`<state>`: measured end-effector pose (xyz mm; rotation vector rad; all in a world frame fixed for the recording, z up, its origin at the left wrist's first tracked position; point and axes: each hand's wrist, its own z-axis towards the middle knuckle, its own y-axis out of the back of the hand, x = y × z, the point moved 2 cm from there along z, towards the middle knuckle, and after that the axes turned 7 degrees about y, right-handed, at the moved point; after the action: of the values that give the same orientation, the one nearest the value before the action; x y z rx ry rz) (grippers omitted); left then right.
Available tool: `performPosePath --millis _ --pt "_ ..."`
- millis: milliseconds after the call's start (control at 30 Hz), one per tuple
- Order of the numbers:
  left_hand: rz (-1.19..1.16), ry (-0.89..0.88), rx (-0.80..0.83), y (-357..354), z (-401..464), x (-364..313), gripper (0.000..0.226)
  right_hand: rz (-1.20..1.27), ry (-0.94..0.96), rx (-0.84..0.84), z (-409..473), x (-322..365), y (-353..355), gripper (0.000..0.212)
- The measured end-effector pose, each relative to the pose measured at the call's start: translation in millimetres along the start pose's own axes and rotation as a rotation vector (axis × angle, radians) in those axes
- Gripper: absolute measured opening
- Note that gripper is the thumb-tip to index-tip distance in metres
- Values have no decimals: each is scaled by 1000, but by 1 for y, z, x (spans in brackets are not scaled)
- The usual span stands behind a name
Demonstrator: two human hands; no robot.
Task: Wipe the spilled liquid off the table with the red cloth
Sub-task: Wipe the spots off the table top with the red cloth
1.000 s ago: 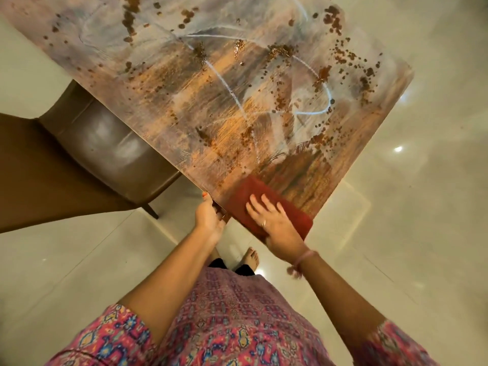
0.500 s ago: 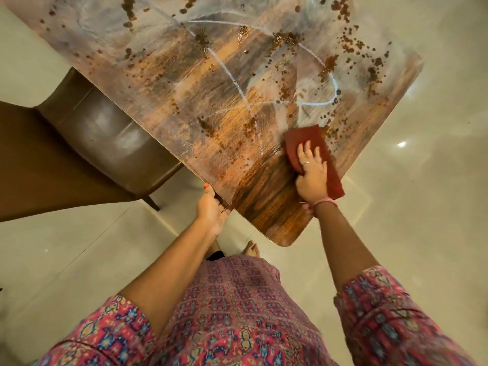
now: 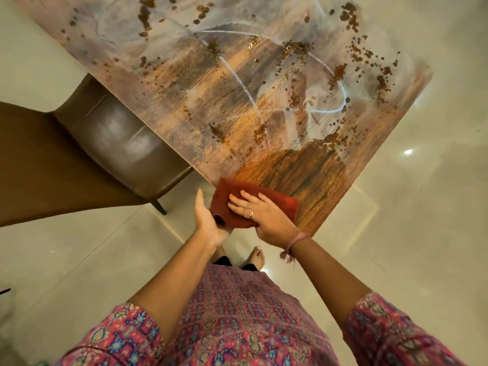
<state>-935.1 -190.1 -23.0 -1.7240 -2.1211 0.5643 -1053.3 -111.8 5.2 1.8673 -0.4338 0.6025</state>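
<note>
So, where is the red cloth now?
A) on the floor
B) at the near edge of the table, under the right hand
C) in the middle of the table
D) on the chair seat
B: the red cloth lies at the table's near edge, with the right hand flat on it.

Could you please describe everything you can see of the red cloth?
The red cloth is a dark red, soft-looking fabric, seemingly folded, lying at the near edge of the table and hanging partly over it. The right hand presses flat on top; the left hand cups beneath its overhanging end.
</note>
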Motion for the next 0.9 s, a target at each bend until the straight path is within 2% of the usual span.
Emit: performPosePath --millis 267,367,467,567,667,767,900 --pt "-96 -38 -37 1 6 7 81 -151 -70 -109 102 -7 44 83" --pt "-102 -56 -63 1 8 0 77 -189 -57 -126 83 -1 28 82" --pt "-134 -111 -115 -3 9 -14 72 -156 -13 -119 26 2 0 84" --pt "-111 -198 -230 -8 8 -31 60 -140 -20 -79 -7 -7 -7 87" --pt "-48 -296 -358 -8 5 -38 37 -107 -23 -53 9 -28 21 96" --pt "11 -352 -407 -3 -1 -39 22 -123 -188 -121 44 -71 74 95" --pt "60 -375 -443 0 -6 -32 19 -150 -452 -226 86 -97 112 85"
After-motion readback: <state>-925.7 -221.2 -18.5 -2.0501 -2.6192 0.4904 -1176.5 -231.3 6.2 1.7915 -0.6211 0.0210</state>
